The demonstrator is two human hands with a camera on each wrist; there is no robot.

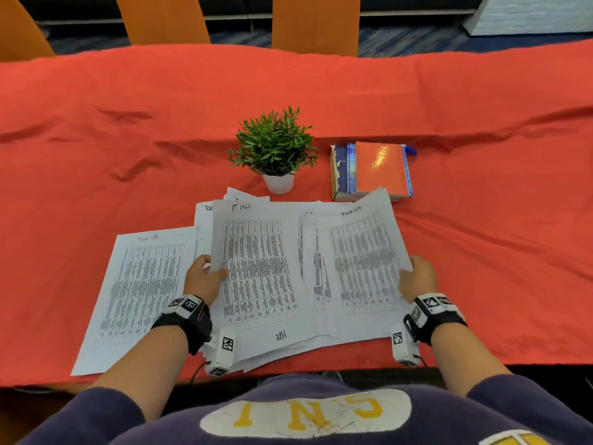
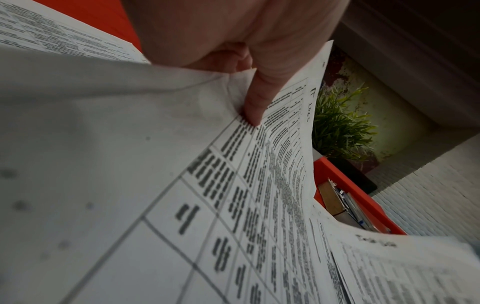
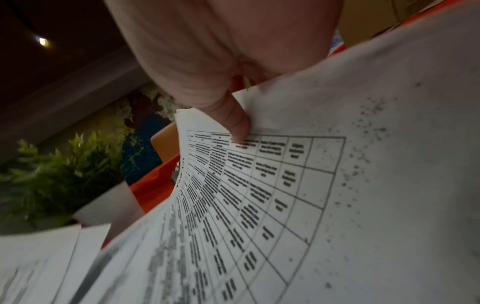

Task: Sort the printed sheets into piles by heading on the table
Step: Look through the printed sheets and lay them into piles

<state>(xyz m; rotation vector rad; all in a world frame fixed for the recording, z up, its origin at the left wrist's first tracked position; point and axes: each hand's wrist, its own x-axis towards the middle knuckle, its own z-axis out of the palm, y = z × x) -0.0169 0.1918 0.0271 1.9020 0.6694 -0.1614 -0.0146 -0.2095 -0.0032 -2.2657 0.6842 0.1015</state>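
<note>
A sheet headed "IT Logs" [image 1: 256, 268] is lifted off the central pile of sheets [image 1: 288, 343]; my left hand [image 1: 205, 277] pinches its left edge, thumb on top, as the left wrist view shows [image 2: 253, 107]. My right hand [image 1: 417, 277] pinches the right edge of a sheet headed "Task List" [image 1: 359, 261], also raised, with the thumb [image 3: 237, 125] on its printed side. A single "Task List" sheet [image 1: 138, 297] lies flat on the red tablecloth [image 1: 96, 155] to the left. The pile's bottom edge shows an upside-down "HR" heading.
A small potted plant [image 1: 275, 149] in a white pot stands just behind the sheets. A stack of books [image 1: 372, 171] with an orange cover lies to its right, touched by the raised right sheet. Orange chairs [image 1: 316, 24] stand beyond the table's far edge.
</note>
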